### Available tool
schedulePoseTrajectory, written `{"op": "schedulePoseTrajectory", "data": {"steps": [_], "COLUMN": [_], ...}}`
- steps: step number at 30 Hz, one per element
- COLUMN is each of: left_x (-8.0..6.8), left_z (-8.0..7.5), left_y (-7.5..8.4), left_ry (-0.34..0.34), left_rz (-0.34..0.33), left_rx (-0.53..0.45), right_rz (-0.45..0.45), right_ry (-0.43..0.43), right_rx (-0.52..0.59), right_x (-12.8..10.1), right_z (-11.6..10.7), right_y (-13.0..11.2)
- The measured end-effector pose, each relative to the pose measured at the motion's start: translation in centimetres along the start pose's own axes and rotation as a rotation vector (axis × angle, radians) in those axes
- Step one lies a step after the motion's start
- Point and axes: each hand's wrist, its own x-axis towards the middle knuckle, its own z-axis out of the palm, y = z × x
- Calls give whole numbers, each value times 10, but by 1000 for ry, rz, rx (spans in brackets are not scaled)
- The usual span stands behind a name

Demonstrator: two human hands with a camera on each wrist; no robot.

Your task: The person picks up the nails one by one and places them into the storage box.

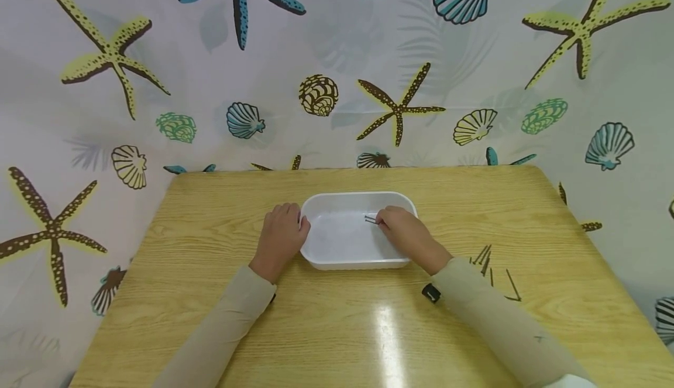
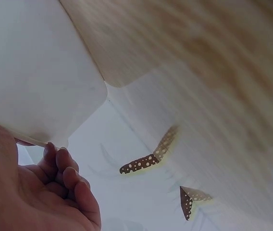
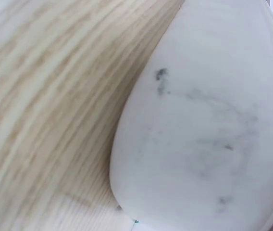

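Note:
A white plastic tub sits on the wooden table between both hands. My left hand grips its left rim; the left wrist view shows curled fingers at the tub's edge. Over the tub's right side, my right hand pinches a couple of thin metal nails, their ends pointing left above the tub floor. Only the tub's smudged outer wall and a sliver of the hand appear in the right wrist view.
Several loose nails lie on the wooden table beside the right forearm, partly hidden by its sleeve. A small black device shows by the right wrist. Behind the table hangs a cloth printed with shells and starfish.

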Motion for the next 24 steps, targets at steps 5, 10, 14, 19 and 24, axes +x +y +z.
{"op": "schedulePoseTrajectory", "data": {"steps": [5, 10, 14, 19, 24], "left_x": [1, 1, 1, 0, 1], "left_z": [2, 2, 1, 1, 3], "left_y": [-3, -2, -1, -1, -2], "left_ry": [3, -2, -4, -7, -15], "left_rz": [-1, 1, 5, 5, -2], "left_rx": [13, 7, 7, 1, 0], "right_rz": [35, 48, 53, 68, 73], "right_ry": [-20, -29, -27, -40, -35], "right_rx": [-40, -45, -50, -59, -54], "right_x": [4, 6, 7, 8, 9], "right_z": [1, 3, 5, 6, 8], "right_y": [-2, -2, -2, -3, -2]}}
